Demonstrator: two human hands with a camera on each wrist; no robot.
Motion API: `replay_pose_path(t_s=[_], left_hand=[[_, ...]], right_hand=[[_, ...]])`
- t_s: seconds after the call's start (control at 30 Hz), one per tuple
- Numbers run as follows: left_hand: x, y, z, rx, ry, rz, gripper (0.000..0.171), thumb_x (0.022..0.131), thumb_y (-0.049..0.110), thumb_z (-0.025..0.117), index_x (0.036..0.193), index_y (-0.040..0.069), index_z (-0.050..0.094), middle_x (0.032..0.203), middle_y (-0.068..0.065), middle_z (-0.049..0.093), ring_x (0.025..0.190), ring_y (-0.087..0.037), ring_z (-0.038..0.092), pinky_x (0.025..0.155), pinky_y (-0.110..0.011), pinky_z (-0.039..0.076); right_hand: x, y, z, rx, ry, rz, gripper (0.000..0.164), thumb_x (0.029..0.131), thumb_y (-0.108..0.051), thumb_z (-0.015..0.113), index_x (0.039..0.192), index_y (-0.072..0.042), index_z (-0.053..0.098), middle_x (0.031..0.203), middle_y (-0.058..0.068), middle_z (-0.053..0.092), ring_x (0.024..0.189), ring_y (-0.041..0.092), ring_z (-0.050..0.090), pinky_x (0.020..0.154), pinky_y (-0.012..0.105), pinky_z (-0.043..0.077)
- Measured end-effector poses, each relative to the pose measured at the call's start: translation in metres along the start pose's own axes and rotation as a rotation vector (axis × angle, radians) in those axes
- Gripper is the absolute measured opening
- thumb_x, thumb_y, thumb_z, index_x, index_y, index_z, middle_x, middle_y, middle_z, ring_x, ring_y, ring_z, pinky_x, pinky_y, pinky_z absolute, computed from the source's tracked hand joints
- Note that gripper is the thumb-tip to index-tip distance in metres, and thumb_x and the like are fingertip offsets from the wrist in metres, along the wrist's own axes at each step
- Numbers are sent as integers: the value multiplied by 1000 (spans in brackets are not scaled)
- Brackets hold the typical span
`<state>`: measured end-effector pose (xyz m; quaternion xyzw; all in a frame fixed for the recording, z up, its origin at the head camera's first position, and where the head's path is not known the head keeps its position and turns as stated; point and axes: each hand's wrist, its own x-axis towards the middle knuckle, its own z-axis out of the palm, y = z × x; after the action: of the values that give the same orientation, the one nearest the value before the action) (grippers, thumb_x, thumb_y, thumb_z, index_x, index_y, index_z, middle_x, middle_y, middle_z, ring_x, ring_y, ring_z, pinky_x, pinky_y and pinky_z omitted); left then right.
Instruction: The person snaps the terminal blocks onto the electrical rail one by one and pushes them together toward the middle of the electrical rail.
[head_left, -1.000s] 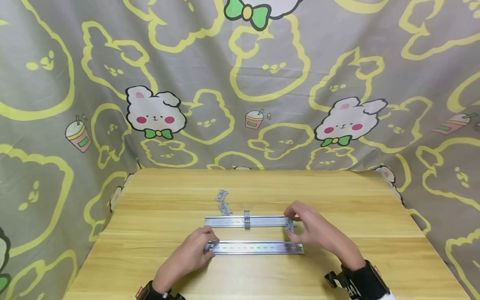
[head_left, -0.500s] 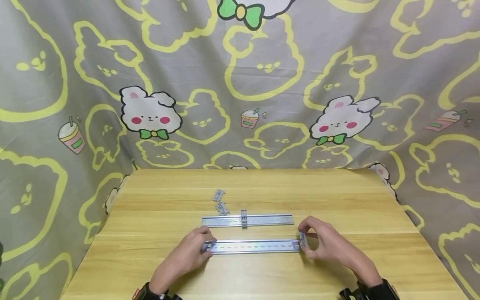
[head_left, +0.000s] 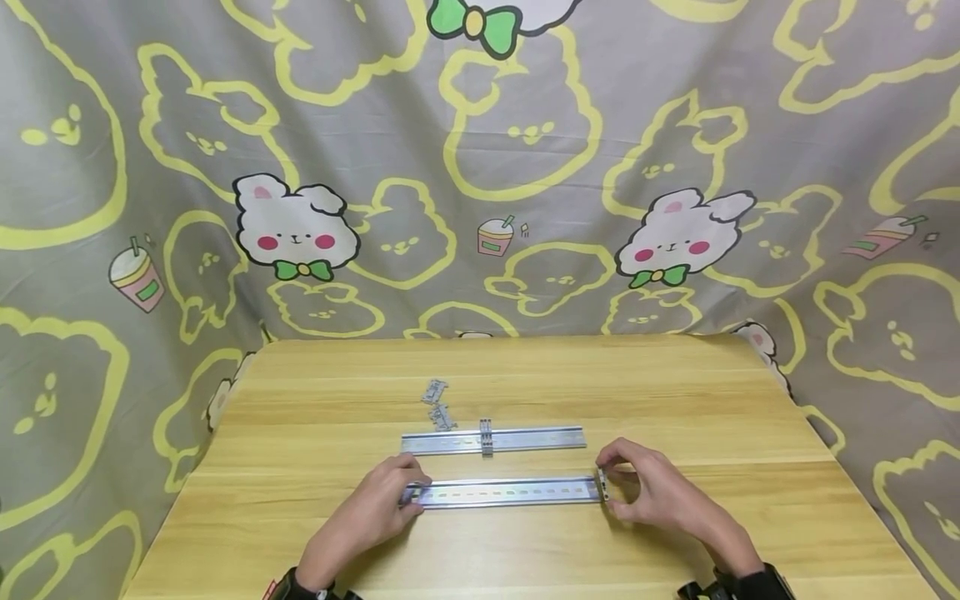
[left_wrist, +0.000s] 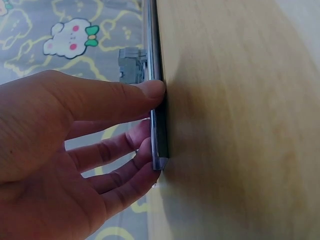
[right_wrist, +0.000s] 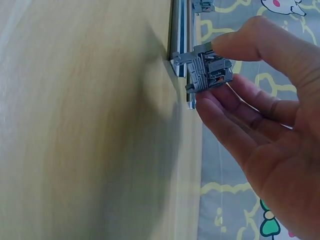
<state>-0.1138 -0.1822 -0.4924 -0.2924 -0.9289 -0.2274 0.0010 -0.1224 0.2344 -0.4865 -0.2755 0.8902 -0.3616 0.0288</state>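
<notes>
Steadying the near rail (head_left: 517, 498), it seems, the left hand (head_left: 387, 497) pinches its left end; the right hand (head_left: 654, 492) grips a gray block (right_wrist: 205, 71) by the rail's right end, hooked side apparently left free.

Grey curtain (head_left: 408, 137) — yellow outlines (head_left: 517, 194); white rabbit faces (head_left: 298, 223) — behind and beside a wood-grain table (head_left: 660, 392)
</notes>
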Motion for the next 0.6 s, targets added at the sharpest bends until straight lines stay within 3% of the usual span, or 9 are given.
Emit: replay_pose_path(t_s=[0.13, 0.6], left_hand=[[1, 0, 0, 13, -8, -11, 27, 75, 12, 82, 100, 3, 76, 98, -2, 63, 87, -18, 60, 75, -36, 58], [2, 0, 0, 2, -29, -20, 27, 76, 12, 81, 101, 3, 76, 98, -2, 63, 86, -16, 59, 75, -35, 58]], right_hand=[[0, 2, 1, 95, -22, 28, 48, 66, 2, 79, 110, -1, 60, 107, 9, 65, 101, 27, 66, 87, 37, 57], [-3, 8, 2, 242, -23, 40, 48, 69, -2, 82, 112, 0, 60, 110, 12, 65, 103, 32, 66, 86, 35, 57]])
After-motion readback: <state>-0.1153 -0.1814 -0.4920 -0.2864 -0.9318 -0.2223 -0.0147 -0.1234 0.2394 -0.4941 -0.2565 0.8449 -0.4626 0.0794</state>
